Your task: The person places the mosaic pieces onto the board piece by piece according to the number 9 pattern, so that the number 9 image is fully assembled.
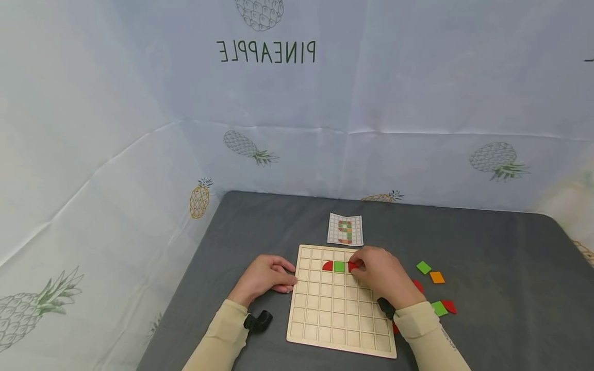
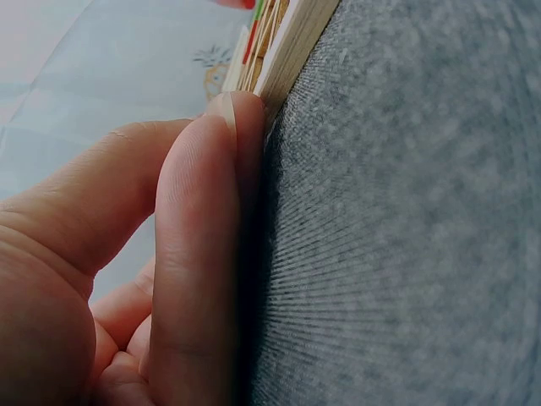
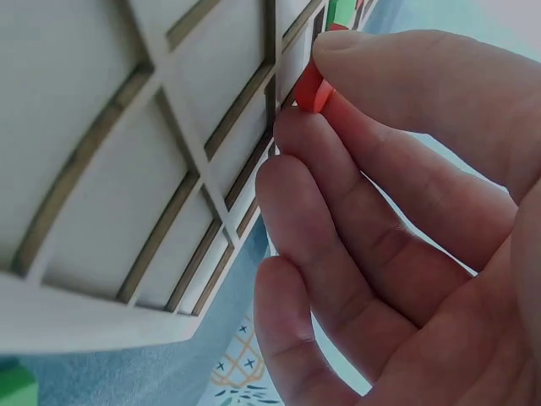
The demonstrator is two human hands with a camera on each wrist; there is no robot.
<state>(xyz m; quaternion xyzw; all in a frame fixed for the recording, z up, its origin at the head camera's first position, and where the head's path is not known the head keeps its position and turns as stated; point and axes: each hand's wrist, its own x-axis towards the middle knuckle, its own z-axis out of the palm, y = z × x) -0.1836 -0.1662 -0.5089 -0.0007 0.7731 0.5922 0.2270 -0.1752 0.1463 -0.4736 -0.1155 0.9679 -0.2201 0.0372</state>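
Board (image 1: pixel 340 320) flat on tabletop (image 1: pixel 501 268). Right hand (image 1: pixel 384 274) pinches red piece (image 3: pixel 311 90) just right of green square (image 1: pixel 339 267); left hand (image 1: pixel 264 276), fingers loosely bent, touches board's left edge.

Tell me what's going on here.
A person's right hand pinches a red piece at the grid board, while the left hand rests at the board's left edge. Near the far edge, another red piece and a green square already sit side by side in cells. A card with a coloured pattern lies beyond the board, and loose pieces in green, orange and red lie to its right.
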